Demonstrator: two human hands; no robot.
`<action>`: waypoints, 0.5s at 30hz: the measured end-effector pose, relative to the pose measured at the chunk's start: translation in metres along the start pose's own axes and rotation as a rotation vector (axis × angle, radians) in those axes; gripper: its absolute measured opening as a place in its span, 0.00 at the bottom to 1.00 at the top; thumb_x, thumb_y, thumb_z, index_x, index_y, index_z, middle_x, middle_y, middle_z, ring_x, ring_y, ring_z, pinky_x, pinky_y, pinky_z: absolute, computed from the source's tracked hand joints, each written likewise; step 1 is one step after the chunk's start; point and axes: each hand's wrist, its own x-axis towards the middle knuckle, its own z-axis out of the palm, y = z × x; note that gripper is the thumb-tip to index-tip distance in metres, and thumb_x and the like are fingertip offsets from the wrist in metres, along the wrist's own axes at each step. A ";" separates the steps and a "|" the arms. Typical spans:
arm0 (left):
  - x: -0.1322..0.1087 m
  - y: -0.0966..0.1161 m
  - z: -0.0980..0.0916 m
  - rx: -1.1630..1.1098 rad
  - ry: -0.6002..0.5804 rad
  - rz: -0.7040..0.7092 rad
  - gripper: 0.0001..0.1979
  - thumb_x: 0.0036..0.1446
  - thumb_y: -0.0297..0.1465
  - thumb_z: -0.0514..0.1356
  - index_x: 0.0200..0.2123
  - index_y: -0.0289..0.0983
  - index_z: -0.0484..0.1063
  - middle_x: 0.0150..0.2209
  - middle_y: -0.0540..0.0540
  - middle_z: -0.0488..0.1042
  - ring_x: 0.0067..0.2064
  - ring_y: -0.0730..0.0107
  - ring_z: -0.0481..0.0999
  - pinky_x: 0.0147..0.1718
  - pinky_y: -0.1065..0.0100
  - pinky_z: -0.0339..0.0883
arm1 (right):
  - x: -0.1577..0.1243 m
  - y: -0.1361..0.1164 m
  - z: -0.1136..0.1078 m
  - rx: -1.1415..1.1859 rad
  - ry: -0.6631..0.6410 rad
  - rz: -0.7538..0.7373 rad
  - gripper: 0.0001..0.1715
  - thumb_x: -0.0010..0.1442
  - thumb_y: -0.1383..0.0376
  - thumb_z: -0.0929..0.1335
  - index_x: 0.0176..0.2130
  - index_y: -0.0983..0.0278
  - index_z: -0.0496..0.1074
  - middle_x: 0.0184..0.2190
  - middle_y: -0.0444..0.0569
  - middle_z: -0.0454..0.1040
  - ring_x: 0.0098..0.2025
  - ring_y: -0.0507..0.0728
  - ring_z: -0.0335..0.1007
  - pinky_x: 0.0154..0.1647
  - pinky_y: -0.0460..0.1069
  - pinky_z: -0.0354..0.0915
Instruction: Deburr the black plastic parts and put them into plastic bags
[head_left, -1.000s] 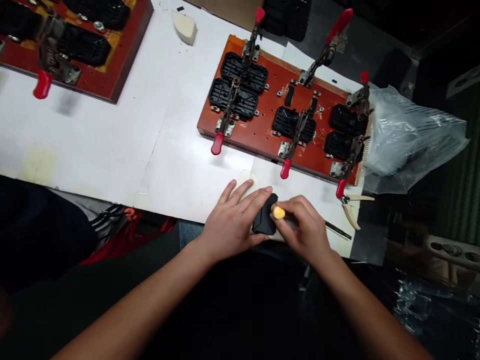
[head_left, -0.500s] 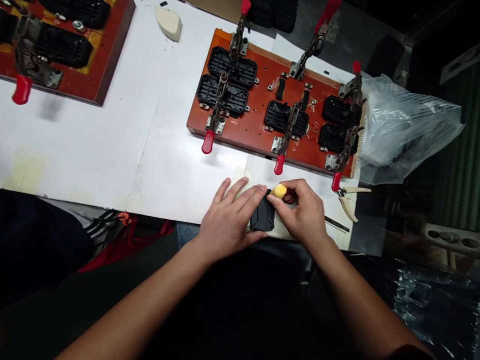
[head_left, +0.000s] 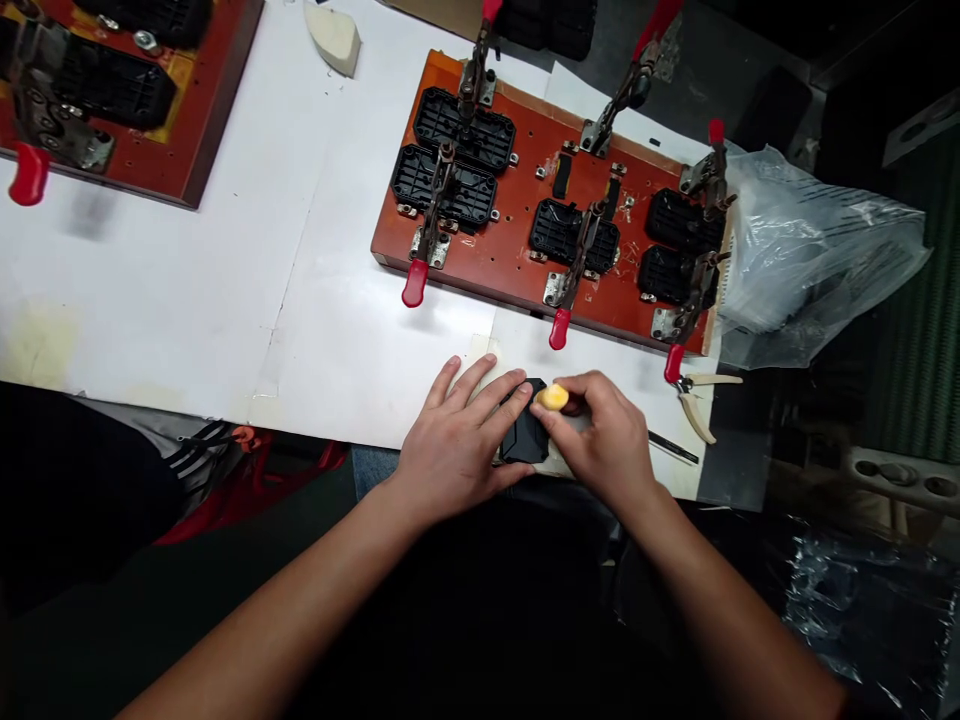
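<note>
A black plastic cover (head_left: 527, 438) with cut corners lies at the front edge of the white-topped table. My left hand (head_left: 461, 430) holds it down, thumb at its near edge and index finger across its far part; the other fingers are spread beyond it. In my right hand (head_left: 604, 430), thumb and fingers pinch a yellow-handled tool (head_left: 553, 397), seen nearly end-on, against the cover's right edge. Its working tip is hidden. A thin black stick (head_left: 673, 448) lies just right of this hand, and cream-handled pliers (head_left: 697, 405) lie farther right.
Ahead stands a red-brown fixture board (head_left: 510, 240) with red-handled toggle clamps over several black plastic parts. Another such board (head_left: 180, 170) is at the far left. A clear plastic bag (head_left: 802, 250) lies on the right, and an off-white wedge-shaped block (head_left: 334, 40) at the back.
My right hand and the yellow-handled tool have shifted slightly toward me along the cover's right edge. My left hand stays on the cover. The view has shifted a little.
</note>
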 end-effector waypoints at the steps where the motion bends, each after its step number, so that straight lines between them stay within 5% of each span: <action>1: 0.000 0.000 0.000 0.001 0.004 -0.004 0.39 0.62 0.50 0.65 0.71 0.39 0.64 0.73 0.45 0.64 0.76 0.42 0.53 0.76 0.39 0.37 | -0.001 0.000 -0.001 -0.010 0.026 0.000 0.09 0.67 0.62 0.73 0.45 0.58 0.70 0.36 0.46 0.75 0.36 0.58 0.74 0.39 0.53 0.70; 7: 0.000 -0.001 0.001 -0.007 0.002 0.006 0.38 0.63 0.50 0.64 0.70 0.39 0.65 0.73 0.45 0.64 0.76 0.42 0.53 0.76 0.39 0.38 | -0.007 0.002 -0.010 0.066 -0.139 -0.043 0.08 0.69 0.66 0.71 0.48 0.58 0.71 0.39 0.47 0.77 0.40 0.59 0.75 0.41 0.54 0.70; 12: 0.000 -0.001 0.000 0.001 0.003 -0.004 0.40 0.62 0.49 0.66 0.71 0.39 0.63 0.73 0.45 0.63 0.76 0.42 0.54 0.76 0.38 0.39 | -0.009 0.013 -0.014 0.064 -0.069 -0.107 0.09 0.69 0.67 0.71 0.49 0.57 0.71 0.41 0.48 0.77 0.40 0.59 0.75 0.41 0.54 0.72; 15: 0.000 -0.001 -0.001 -0.012 -0.004 0.004 0.39 0.61 0.49 0.66 0.70 0.39 0.65 0.73 0.45 0.64 0.76 0.42 0.54 0.76 0.38 0.39 | -0.017 0.016 -0.018 0.137 -0.182 -0.143 0.13 0.70 0.69 0.69 0.52 0.56 0.70 0.42 0.49 0.78 0.43 0.60 0.75 0.43 0.55 0.72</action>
